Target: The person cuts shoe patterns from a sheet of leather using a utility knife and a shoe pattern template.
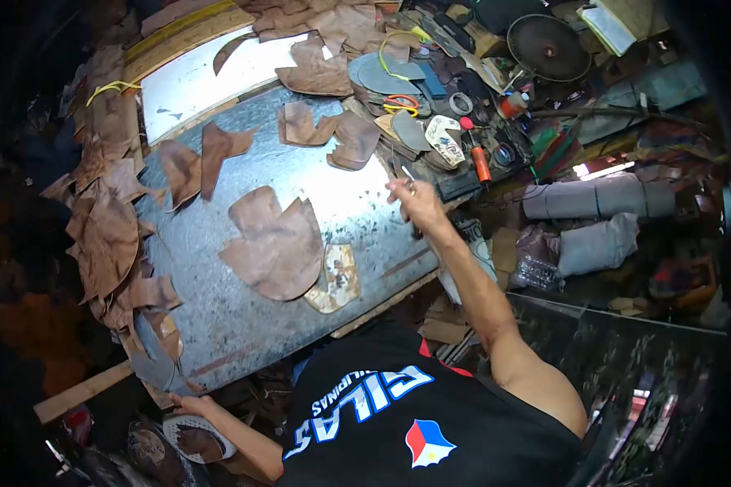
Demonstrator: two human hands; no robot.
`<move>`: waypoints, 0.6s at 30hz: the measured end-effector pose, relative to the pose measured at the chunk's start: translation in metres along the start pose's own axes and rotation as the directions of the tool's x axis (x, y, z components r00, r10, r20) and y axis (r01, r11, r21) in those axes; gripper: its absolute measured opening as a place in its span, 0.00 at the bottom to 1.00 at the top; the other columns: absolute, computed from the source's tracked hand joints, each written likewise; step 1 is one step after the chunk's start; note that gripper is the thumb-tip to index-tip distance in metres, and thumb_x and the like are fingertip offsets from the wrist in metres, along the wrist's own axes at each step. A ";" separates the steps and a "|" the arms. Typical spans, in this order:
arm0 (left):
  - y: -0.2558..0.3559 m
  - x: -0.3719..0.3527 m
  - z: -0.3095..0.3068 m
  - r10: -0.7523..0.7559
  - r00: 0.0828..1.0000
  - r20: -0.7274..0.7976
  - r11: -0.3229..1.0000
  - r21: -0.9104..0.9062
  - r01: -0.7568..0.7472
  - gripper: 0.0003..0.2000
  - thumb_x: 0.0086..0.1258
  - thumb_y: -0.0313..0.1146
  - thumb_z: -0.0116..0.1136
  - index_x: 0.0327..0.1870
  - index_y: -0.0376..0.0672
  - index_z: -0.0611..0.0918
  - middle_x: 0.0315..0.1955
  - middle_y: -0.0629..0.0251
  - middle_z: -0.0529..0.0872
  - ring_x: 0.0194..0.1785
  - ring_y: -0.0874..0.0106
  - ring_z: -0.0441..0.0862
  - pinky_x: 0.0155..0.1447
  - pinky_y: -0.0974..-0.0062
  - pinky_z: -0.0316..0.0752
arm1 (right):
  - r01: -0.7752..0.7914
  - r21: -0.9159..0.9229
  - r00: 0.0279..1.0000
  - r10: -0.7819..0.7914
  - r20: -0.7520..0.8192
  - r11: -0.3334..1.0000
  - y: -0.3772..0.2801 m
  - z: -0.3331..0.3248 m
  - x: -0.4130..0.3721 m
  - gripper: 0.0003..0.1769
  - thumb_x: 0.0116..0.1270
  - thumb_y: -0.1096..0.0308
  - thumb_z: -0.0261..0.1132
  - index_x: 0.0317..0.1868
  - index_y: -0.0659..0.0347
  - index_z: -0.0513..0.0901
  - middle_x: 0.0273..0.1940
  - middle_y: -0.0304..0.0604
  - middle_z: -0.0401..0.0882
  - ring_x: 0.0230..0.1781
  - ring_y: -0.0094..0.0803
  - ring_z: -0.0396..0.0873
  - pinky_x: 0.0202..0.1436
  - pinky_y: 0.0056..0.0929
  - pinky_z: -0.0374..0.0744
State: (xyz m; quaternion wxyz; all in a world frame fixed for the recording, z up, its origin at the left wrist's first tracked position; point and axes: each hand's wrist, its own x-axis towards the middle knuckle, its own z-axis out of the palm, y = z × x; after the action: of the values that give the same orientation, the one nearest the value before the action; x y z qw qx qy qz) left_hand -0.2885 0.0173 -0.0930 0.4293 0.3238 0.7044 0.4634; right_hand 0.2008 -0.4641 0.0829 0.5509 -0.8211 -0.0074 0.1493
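My right hand (418,204) is closed over the right side of the metal-topped table, around a slim pen-like tool (408,173) with a pale tip. Its exact kind is too small to make out. By the table's lower left corner, my left hand (193,407) has its fingers stretched out and appears to hold nothing. Between the hands, brown leather pieces (272,247) lie overlapped on the metal sheet. A stained, pale curved pattern piece (339,280) touches their right edge.
Leather scraps (105,235) hang over the left edge. Orange-handled scissors (400,103), a tape roll (460,103) and an orange tool (481,164) crowd the far right. A white board (195,89) lies at the back. A white basket (224,442) stands below my left hand.
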 end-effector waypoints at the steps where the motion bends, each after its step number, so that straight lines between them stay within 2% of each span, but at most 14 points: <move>1: -0.001 0.001 0.001 -0.025 0.999 -0.031 1.000 -0.015 0.024 0.45 0.70 0.60 0.56 0.78 0.43 0.50 0.75 0.49 0.54 0.70 0.52 0.67 0.64 0.56 0.70 | 0.021 -0.003 1.000 -0.021 -0.016 1.000 0.005 -0.014 0.027 0.16 0.68 0.57 0.63 0.37 0.63 0.86 0.24 0.36 0.81 0.15 0.20 0.72 0.18 0.24 0.70; 2: -0.002 0.006 0.001 -0.014 0.999 -0.033 1.000 -0.007 0.014 0.45 0.70 0.60 0.56 0.78 0.43 0.50 0.75 0.49 0.54 0.70 0.52 0.67 0.64 0.56 0.70 | 0.062 -0.012 0.997 -0.062 -0.039 0.998 0.006 -0.027 0.053 0.16 0.69 0.56 0.62 0.38 0.62 0.85 0.24 0.35 0.80 0.15 0.20 0.71 0.18 0.23 0.69; 3: -0.004 0.012 0.002 -0.117 0.992 -0.054 0.992 -0.053 0.114 0.42 0.71 0.56 0.57 0.76 0.39 0.54 0.72 0.47 0.59 0.69 0.53 0.67 0.65 0.58 0.71 | 0.104 -0.023 0.992 -0.105 -0.064 0.994 0.005 -0.040 0.081 0.16 0.69 0.56 0.61 0.39 0.61 0.85 0.24 0.33 0.79 0.15 0.20 0.70 0.17 0.23 0.67; 4: -0.005 0.019 0.001 -0.219 0.973 -0.070 0.972 -0.100 0.212 0.39 0.71 0.52 0.59 0.73 0.35 0.58 0.70 0.46 0.64 0.69 0.54 0.68 0.67 0.60 0.72 | 0.003 -0.073 0.993 -0.011 -0.117 0.997 0.000 -0.054 0.108 0.15 0.68 0.56 0.62 0.38 0.61 0.85 0.24 0.34 0.78 0.14 0.21 0.70 0.17 0.24 0.67; 5: -0.008 0.031 -0.004 -0.210 0.975 -0.072 0.975 -0.095 0.202 0.39 0.71 0.52 0.59 0.73 0.35 0.58 0.70 0.46 0.64 0.69 0.54 0.68 0.67 0.60 0.72 | -0.099 -0.119 0.982 0.078 -0.172 0.988 -0.006 -0.068 0.138 0.15 0.68 0.57 0.62 0.38 0.61 0.85 0.23 0.35 0.78 0.13 0.22 0.70 0.16 0.26 0.68; 7: -0.011 0.049 -0.010 -0.249 0.968 0.034 0.965 -0.076 0.251 0.37 0.71 0.54 0.57 0.71 0.34 0.63 0.67 0.49 0.69 0.66 0.57 0.72 0.64 0.64 0.76 | -0.043 0.058 0.971 0.056 -0.232 0.997 0.040 -0.098 0.228 0.14 0.66 0.58 0.64 0.38 0.62 0.84 0.21 0.39 0.77 0.12 0.26 0.70 0.15 0.28 0.69; 8: -0.012 0.039 -0.008 -0.128 0.992 0.012 0.990 -0.065 0.129 0.37 0.72 0.56 0.55 0.71 0.35 0.63 0.67 0.50 0.69 0.64 0.59 0.75 0.62 0.66 0.78 | -0.119 0.107 0.956 0.143 -0.256 0.987 0.031 -0.106 0.248 0.13 0.65 0.60 0.64 0.37 0.62 0.83 0.20 0.40 0.76 0.12 0.28 0.70 0.14 0.29 0.69; 9: -0.010 0.035 -0.007 -0.120 0.993 0.009 0.991 -0.062 0.121 0.37 0.72 0.56 0.55 0.71 0.35 0.63 0.67 0.50 0.69 0.64 0.59 0.75 0.62 0.66 0.78 | -0.193 0.157 0.934 0.231 -0.274 0.968 0.022 -0.113 0.266 0.12 0.65 0.61 0.64 0.37 0.63 0.83 0.19 0.42 0.75 0.12 0.29 0.70 0.14 0.30 0.69; 11: -0.008 0.033 -0.011 -0.087 0.993 -0.082 0.994 0.064 0.092 0.39 0.73 0.60 0.50 0.72 0.35 0.63 0.67 0.49 0.69 0.65 0.56 0.74 0.64 0.63 0.76 | -0.229 0.177 0.904 0.277 -0.327 0.957 0.026 -0.122 0.312 0.10 0.64 0.64 0.64 0.35 0.64 0.81 0.20 0.42 0.74 0.13 0.30 0.71 0.14 0.32 0.71; 12: -0.007 0.029 -0.009 -0.066 0.990 -0.126 0.988 0.129 0.082 0.39 0.73 0.62 0.47 0.72 0.35 0.63 0.67 0.49 0.69 0.65 0.55 0.74 0.64 0.61 0.75 | -0.288 0.108 0.905 0.307 -0.294 0.952 0.029 -0.128 0.334 0.12 0.65 0.65 0.62 0.37 0.69 0.80 0.23 0.46 0.77 0.16 0.33 0.75 0.16 0.33 0.75; 13: 0.001 0.016 -0.003 -0.059 0.990 -0.130 0.988 0.132 0.076 0.39 0.73 0.62 0.47 0.72 0.35 0.63 0.67 0.49 0.69 0.65 0.55 0.74 0.64 0.61 0.75 | -0.293 0.111 0.905 0.313 -0.289 0.950 0.031 -0.130 0.351 0.12 0.65 0.65 0.62 0.37 0.69 0.80 0.23 0.46 0.77 0.16 0.33 0.75 0.16 0.33 0.75; 15: 0.016 -0.007 0.008 -0.062 0.984 -0.168 0.975 0.198 0.095 0.41 0.73 0.65 0.42 0.72 0.34 0.64 0.69 0.49 0.68 0.67 0.53 0.72 0.66 0.57 0.72 | -0.346 0.040 0.864 0.336 -0.374 0.937 0.036 -0.131 0.378 0.09 0.62 0.67 0.64 0.33 0.65 0.79 0.22 0.42 0.74 0.15 0.30 0.72 0.17 0.34 0.75; 18: 0.032 -0.022 0.017 -0.042 0.981 -0.192 0.970 0.226 0.086 0.41 0.73 0.65 0.43 0.72 0.34 0.64 0.69 0.49 0.68 0.66 0.53 0.73 0.65 0.57 0.72 | -0.353 0.140 0.839 0.379 -0.391 0.925 0.045 -0.134 0.410 0.09 0.62 0.68 0.64 0.37 0.66 0.78 0.23 0.43 0.75 0.16 0.31 0.73 0.18 0.35 0.75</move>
State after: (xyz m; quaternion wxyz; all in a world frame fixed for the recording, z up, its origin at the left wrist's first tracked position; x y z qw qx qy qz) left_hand -0.2625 0.0166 -0.0599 0.3355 0.3046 0.8010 0.3913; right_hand 0.6200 -0.5305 -0.0079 0.5265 -0.8026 0.2701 0.0758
